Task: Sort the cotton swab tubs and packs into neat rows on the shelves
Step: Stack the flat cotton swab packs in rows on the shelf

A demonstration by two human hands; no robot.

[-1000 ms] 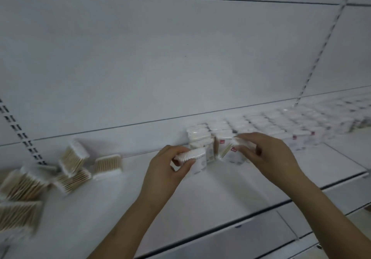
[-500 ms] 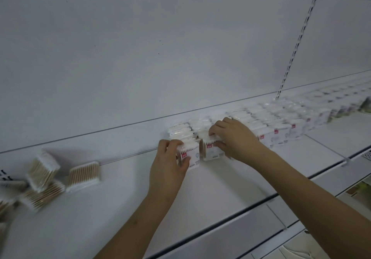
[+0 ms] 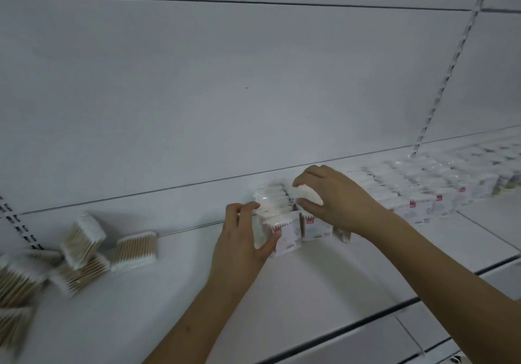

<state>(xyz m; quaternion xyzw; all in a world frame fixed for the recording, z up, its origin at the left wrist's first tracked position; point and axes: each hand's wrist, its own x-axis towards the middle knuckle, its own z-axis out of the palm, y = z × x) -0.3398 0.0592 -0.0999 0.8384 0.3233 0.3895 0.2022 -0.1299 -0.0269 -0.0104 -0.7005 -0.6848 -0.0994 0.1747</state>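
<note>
1. Rows of white packs (image 3: 417, 194) line the shelf (image 3: 324, 287) toward 2 o'clock, upright, touching, red labels facing front; this stretch looks done.
2. Left hand (image 3: 239, 248) grasps the end pack (image 3: 284, 235) of the near row, thumb on its front face, fingers curled over the top.
3. Right hand (image 3: 332, 197) pinches one white pack (image 3: 308, 194) just above the adjoining row, not yet seated.
4. Loose swab tubs (image 3: 135, 251) lie tumbled at 9 o'clock, well apart from the rows, tilted or flat, unsorted.
5. Judgement: roughly half done; pile remains.
</note>
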